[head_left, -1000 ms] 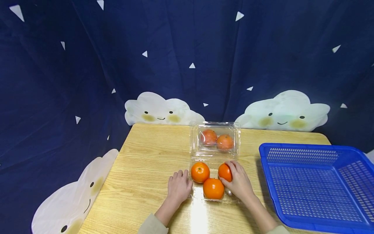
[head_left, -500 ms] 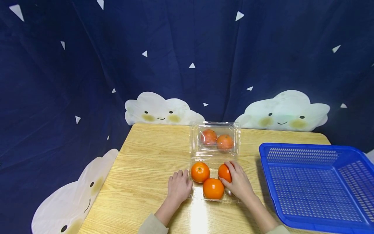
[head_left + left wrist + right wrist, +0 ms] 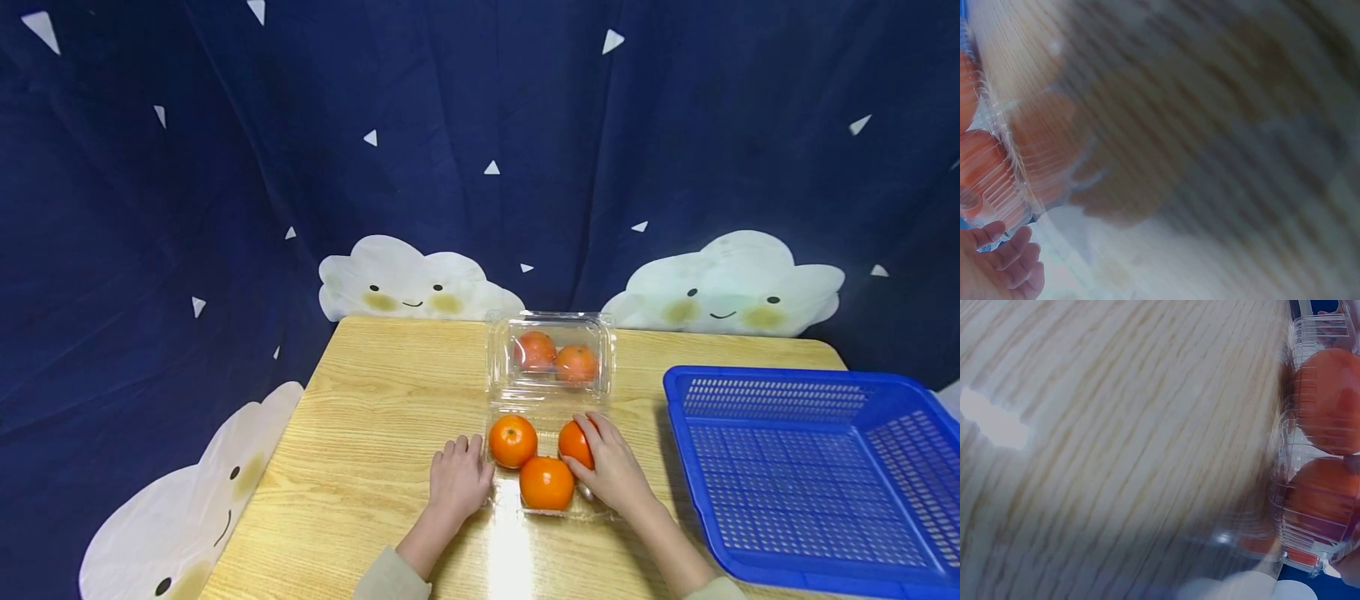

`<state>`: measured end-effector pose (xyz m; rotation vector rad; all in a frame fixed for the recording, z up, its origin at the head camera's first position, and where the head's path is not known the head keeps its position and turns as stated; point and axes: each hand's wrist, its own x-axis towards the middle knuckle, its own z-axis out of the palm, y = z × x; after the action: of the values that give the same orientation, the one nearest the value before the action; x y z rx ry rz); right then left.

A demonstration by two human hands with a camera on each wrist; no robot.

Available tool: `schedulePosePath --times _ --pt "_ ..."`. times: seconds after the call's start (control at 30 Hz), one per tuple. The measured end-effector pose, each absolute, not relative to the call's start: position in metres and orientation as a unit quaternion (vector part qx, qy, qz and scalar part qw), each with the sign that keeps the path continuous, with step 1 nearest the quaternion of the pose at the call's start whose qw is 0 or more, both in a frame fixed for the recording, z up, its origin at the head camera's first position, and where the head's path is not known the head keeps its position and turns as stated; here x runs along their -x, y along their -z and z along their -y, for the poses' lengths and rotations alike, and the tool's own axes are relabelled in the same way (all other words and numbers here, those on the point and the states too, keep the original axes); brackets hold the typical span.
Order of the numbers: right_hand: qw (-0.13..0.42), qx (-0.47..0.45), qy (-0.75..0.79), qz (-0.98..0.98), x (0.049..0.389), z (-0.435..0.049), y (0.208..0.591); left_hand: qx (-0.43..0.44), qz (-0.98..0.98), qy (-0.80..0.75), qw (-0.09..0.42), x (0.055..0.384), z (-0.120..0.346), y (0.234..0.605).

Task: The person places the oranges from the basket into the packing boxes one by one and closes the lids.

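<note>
An open clear plastic clamshell box (image 3: 498,500) lies on the table with three oranges in its near half. The left orange (image 3: 513,442) and the front orange (image 3: 546,483) are fully in sight. My right hand (image 3: 611,467) holds the right orange (image 3: 573,444), fingers over its far side and thumb at its near side, partly covering it. Beside the box's left wall my left hand (image 3: 459,479) rests with fingers loosely bent, its fingertips close to that wall in the left wrist view. That view also shows an orange (image 3: 985,165) through the ribbed plastic.
Two more oranges (image 3: 576,364) show through the clear raised lid (image 3: 498,367) behind. A big blue plastic basket (image 3: 693,467) stands to the right on the wooden table (image 3: 375,400). A dark blue curtain (image 3: 420,100) with clouds hangs beyond the table.
Almost nothing differs. My right hand keeps its hold on the right orange, which has shifted very slightly. My left hand stays beside the box.
</note>
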<state>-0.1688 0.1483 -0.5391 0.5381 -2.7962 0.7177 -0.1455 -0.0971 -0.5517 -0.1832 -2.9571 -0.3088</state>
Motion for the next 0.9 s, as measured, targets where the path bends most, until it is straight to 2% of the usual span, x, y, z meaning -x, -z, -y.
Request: schedulePosePath --times 0.53,0.77,0.9 --pt "0.069 -0.189 -0.263 0.944 0.176 -0.148 0.523 0.062 0.990 0.104 0.076 0.146 0.097 0.552" --pt "0.129 -0.177 -0.328 0.919 0.193 -0.148 0.501 0.061 0.990 0.103 0.072 0.145 0.097 0.552" --pt "0.136 -0.147 -0.365 0.909 0.202 -0.148 0.490 0.062 0.990 0.101 0.074 0.145 0.097 0.552"
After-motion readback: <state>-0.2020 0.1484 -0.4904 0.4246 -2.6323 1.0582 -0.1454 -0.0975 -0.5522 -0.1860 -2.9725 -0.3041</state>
